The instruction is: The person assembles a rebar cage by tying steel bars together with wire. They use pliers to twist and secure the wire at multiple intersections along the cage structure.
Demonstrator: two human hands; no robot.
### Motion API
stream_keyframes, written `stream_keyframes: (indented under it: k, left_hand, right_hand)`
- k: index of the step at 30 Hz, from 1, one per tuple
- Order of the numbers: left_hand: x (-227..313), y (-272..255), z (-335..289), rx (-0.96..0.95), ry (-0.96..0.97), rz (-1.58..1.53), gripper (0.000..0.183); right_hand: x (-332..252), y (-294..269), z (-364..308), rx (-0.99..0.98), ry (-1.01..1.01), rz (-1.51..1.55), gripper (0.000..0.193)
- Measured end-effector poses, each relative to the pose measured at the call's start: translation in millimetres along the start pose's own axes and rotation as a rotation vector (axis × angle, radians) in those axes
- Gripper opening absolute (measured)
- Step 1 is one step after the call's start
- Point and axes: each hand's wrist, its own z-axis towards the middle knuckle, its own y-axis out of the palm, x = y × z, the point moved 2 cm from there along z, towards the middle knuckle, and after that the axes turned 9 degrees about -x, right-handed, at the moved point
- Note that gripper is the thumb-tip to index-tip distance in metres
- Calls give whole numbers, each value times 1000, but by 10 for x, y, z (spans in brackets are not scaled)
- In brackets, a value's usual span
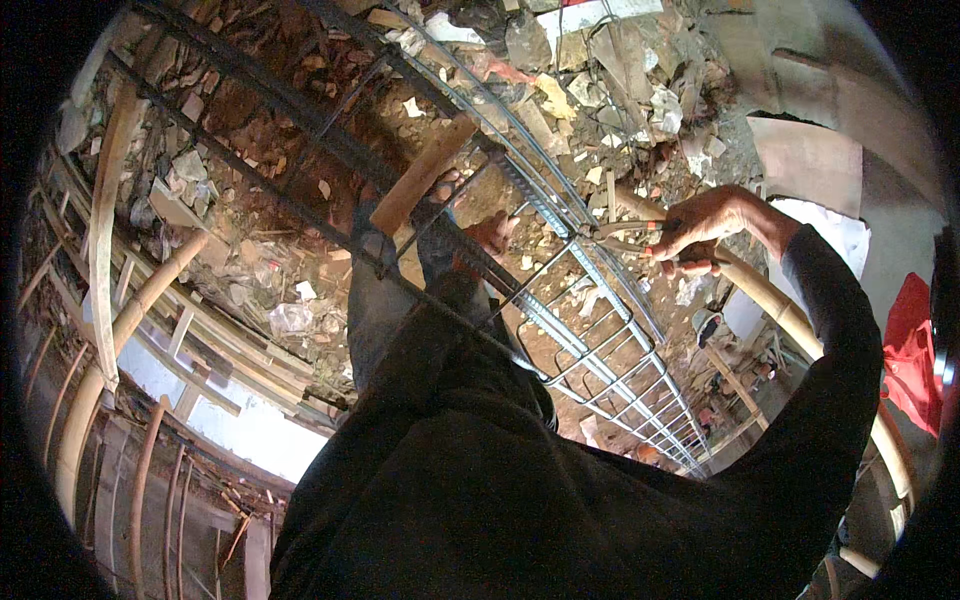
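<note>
My right hand is closed round the orange-tipped handles of a pair of pincers. The pincers' jaws meet the steel bars of a long rebar cage, at a crossing of bar and stirrup. On the cage's other side, my left hand is close to a long bar. Shadow and blur obscure its fingers, so its grip is unclear. Ribbed long bars and square stirrups make up the cage, which slants from upper left to lower right. My jeans-clad legs show below the bars, beside a short wooden board.
Broken tile and rubble cover the ground around the cage. Bamboo poles stand at left and right. A red cloth hangs at the far right, and timber framing runs along the left.
</note>
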Motion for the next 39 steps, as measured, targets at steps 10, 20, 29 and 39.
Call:
stream_keyframes:
  k: [10,20,29,39]
  left_hand:
    - [-105,164,-21,-61,-51,-49,22]
    - [-1,42,-8,32,-10,3,21]
    - [-116,166,-146,-122,-117,4,22]
    - [64,-52,52,-325,-249,23,23]
  right_hand:
    - [290,214,104,1051,-199,-1020,79]
    - [159,-262,313,1317,-518,-1480,54]
    - [152,-650,520,1181,-633,-1393,23]
    - [152,-195,199,26,-50,-419,25]
